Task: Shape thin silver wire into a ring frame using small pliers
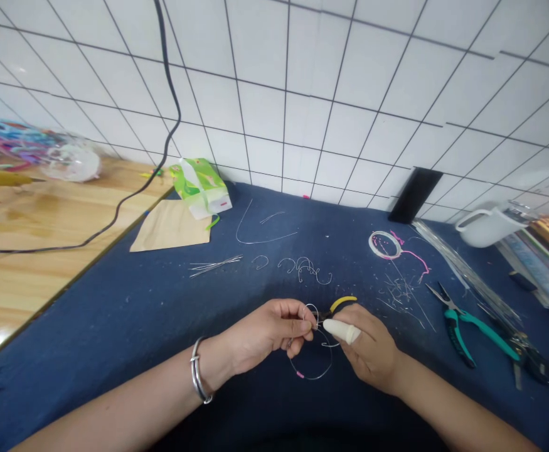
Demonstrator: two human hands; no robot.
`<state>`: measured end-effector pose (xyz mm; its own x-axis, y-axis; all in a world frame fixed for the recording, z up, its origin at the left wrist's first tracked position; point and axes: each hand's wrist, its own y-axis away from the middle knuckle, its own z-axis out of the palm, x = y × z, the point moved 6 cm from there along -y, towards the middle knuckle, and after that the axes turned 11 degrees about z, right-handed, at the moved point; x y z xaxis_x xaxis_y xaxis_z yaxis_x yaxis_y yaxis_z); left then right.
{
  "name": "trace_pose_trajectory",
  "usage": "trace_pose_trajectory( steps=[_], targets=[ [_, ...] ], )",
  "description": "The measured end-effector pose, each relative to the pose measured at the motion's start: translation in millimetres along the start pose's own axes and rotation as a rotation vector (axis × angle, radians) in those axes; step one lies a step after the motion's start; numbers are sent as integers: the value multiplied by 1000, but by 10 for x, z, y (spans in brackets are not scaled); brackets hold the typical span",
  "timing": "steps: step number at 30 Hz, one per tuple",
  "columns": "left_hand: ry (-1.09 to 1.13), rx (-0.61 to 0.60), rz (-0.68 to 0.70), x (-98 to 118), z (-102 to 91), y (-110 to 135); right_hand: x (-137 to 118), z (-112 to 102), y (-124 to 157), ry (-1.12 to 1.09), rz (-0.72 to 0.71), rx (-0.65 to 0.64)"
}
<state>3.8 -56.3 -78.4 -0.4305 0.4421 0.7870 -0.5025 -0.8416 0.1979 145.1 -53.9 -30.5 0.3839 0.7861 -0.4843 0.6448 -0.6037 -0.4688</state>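
A white tiled wall backs a blue-clothed table beside wood.

Near-left table bare, open lane. Gap between left hand and right hand filled by wire ring, yellow pliers. Narrow clear strip beyond, then wire hooks, pin bundle. Right blocked: wire scraps, teal pliers. Black cable crosses far left.

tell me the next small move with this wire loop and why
Likely a small turn of the pliers in the right hand to bend the wire loop a bit further, with the left hand pinching it steady. The plier tips sit on the wire right beside the left fingertips, and the loop hangs free below both hands.
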Motion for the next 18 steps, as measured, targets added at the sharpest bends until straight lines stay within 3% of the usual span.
trace_pose_trajectory(
  steps=[5,11,18],
  targets=[
    [18,-4,-17,-20,-15,3,13,18,2,2,-10,-12],
    [37,-9,-23,-13,-3,8,-4,78,38,16,-68,-137],
    [32,-32,-34,-4,12,7,-62,48,50,116,-238,-141]
  ],
)
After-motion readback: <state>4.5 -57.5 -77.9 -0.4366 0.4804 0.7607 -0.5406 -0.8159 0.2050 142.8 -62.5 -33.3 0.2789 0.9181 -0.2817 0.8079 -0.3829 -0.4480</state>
